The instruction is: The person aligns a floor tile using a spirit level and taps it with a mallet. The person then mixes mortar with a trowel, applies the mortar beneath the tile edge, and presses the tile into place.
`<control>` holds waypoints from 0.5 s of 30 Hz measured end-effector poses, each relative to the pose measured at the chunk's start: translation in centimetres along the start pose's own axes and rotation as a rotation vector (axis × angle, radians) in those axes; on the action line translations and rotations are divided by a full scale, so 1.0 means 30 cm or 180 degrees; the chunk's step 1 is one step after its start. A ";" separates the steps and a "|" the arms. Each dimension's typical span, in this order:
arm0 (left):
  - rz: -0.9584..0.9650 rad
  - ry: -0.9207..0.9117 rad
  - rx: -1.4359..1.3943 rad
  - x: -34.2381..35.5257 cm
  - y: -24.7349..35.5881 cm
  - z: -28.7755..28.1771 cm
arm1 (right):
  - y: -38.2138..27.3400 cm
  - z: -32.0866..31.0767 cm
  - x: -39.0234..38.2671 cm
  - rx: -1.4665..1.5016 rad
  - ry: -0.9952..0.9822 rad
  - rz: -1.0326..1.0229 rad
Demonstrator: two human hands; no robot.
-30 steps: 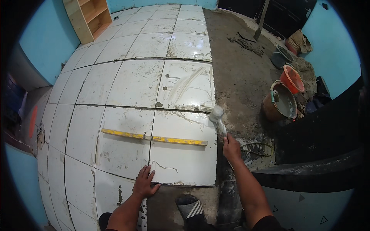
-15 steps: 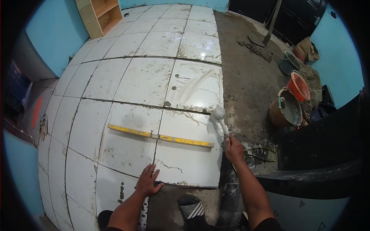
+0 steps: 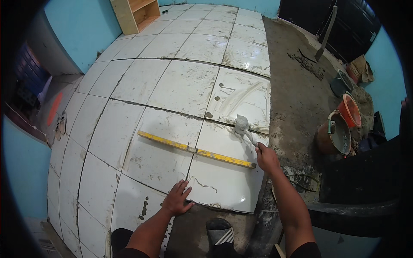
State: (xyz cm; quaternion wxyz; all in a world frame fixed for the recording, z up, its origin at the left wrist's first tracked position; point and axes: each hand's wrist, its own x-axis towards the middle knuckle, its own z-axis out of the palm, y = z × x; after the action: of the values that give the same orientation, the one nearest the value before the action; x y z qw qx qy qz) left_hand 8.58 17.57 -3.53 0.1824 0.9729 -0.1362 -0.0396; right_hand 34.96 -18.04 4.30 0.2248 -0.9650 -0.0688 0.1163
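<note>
My right hand [image 3: 267, 158] grips the handle of a mallet smeared with grey cement. The mallet's head [image 3: 241, 123] is over the far edge of a white floor tile [image 3: 223, 182], by the joint; whether it touches is hard to tell. My left hand [image 3: 177, 198] lies with fingers spread at the tile's near left corner, across the joint with its neighbour. A yellow spirit level [image 3: 195, 150] rests across these two tiles, between my hands.
Bare concrete [image 3: 297, 99] borders the tiles on the right. A cement-filled bucket [image 3: 334, 133], an orange bucket [image 3: 350, 111] and a dark bucket [image 3: 340, 82] stand there. A long-handled tool [image 3: 329, 34] leans farther back. A wooden shelf [image 3: 137, 17] stands far left. My sandalled foot [image 3: 220, 234] is nearby.
The view has shifted, so the floor appears farther right. The mallet has moved left over the tile, away from its right edge. My left hand and the level keep their places.
</note>
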 end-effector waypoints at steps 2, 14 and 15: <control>0.0007 -0.0021 -0.0030 0.011 0.007 -0.004 | -0.024 0.028 0.007 0.0050 0.0095 -0.0044; -0.0014 0.0004 -0.0071 -0.001 -0.004 -0.001 | -0.210 0.117 0.079 0.0132 -0.0180 -0.0360; 0.0007 0.0065 -0.0066 -0.004 -0.008 0.004 | -0.220 0.127 0.083 0.0135 -0.0201 -0.0368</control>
State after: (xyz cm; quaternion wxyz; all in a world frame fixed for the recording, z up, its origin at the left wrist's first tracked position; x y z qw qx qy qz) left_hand 8.53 17.77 -3.73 0.1939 0.9712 -0.1349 -0.0310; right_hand 35.84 -10.12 3.48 0.2493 -0.9503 -0.1290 0.1349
